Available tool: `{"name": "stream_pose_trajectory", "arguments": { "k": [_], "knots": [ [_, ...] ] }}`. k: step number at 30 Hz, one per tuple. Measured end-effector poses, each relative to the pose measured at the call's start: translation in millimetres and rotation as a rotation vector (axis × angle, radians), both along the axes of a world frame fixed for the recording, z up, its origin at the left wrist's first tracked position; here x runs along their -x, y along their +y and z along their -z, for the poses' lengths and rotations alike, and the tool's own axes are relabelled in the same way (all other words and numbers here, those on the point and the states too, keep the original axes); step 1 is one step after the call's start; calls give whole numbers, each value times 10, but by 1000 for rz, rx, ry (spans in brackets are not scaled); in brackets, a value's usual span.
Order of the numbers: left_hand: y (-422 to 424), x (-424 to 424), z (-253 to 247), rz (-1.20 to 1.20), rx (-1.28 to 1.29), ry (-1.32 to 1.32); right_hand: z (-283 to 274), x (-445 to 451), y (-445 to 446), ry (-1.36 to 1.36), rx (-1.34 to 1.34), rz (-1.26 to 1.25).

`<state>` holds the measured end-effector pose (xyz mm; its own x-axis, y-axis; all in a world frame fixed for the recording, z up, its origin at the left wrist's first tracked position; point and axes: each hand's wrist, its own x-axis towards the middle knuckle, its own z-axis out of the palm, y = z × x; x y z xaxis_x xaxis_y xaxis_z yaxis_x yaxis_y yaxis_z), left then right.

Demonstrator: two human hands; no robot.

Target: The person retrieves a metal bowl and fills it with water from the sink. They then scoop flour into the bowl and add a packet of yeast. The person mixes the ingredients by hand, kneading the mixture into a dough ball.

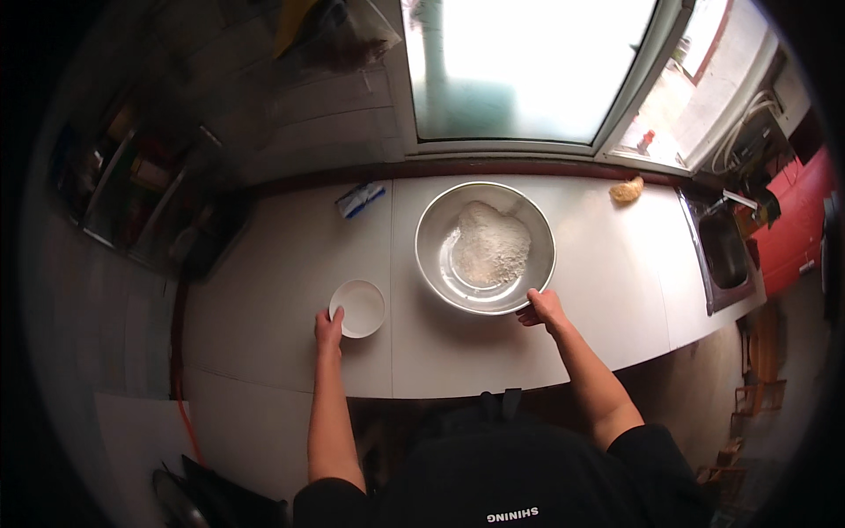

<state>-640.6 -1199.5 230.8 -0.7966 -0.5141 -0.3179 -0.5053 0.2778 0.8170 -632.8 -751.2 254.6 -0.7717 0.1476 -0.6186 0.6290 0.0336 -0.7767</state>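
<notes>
My left hand (pixel 329 329) grips a small white bowl (pixel 362 309) by its left rim, thumb over the edge. I cannot make out any contents in that bowl. To its right is a large stainless steel mixing bowl (pixel 445 290), and my right hand (pixel 544 309) holds its near right rim with the thumb on top and fingers beneath. A heap of pale flour (pixel 494 244) lies inside the steel bowl, piled toward the far right side, with part of the shiny bottom bare.
A blue and white packet (pixel 360 200) lies at the back of the white countertop (pixel 284 264). A yellowish scrubbing pad (pixel 626 190) is near the window (pixel 508 79). At the right end sits a steel sink (pixel 723 247) beside a red surface (pixel 802 224). Dark shelving (pixel 138 178) stands left.
</notes>
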Motion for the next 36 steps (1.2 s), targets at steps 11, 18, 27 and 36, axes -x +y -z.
{"name": "stream_pose_trajectory", "arguments": {
  "k": [11, 18, 27, 36],
  "knots": [
    [182, -408, 340, -118, -931, 139, 37, -806, 1294, 351, -1224, 164],
    [576, -611, -63, -122, -853, 99, -250, -333, 765, 405, -945, -330],
    [1463, -972, -696, -91, -949, 163, 492, 309, 160, 565, -1053, -576],
    [2534, -961, -1092, 78, -844, 225, 361, 231, 826, 534, -746, -645]
  ]
}}
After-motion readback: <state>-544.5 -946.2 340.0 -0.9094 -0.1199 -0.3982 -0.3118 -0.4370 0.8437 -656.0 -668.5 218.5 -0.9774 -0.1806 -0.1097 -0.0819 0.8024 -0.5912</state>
